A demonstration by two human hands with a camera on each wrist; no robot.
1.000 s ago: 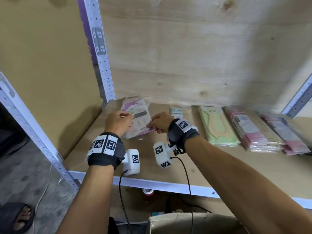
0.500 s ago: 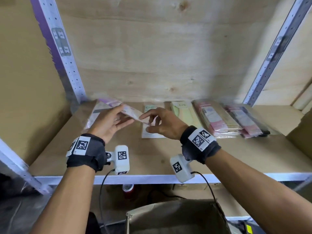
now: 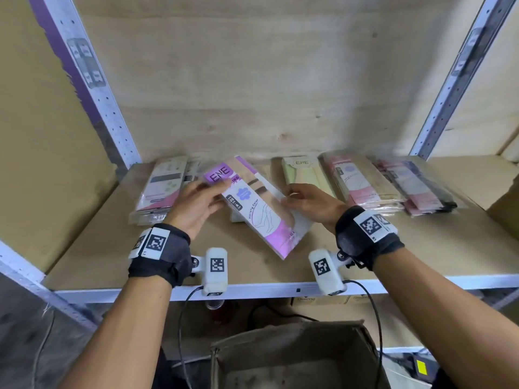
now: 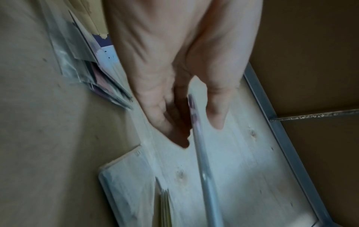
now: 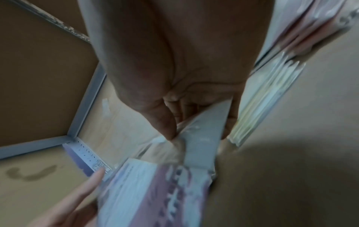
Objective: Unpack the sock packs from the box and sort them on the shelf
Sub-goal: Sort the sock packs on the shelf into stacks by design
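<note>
- Your purple sock pack was held tilted above the shelf, its long axis running from the far left, where the "ENE" header sat, down toward you and to the right, printed face up.
- The pack sat between your two hands: your left hand was at its upper left edge, your right hand at its right edge.
- Your left hand pinched the pack; the left wrist view showed the thin edge caught between the thumb and the other fingers.
- Your right hand also gripped it, thumb on one face and fingers curled behind the clear wrapper.
- To the left of your left hand lay a stack of packs with pink at the near end, close to the perforated upright.
- Under and behind the held pack another white pack lay flat on the shelf, mostly hidden.
- Just beyond your right hand lay the pale green pack, and to its right two overlapping piles of pink packs, the farthest pile with a dark end.
- The plywood back wall closed off the shelf behind all of them.
- Below the shelf edge, nearest you, the open cardboard box stood between your forearms; its inside was too blurred to read.
</note>
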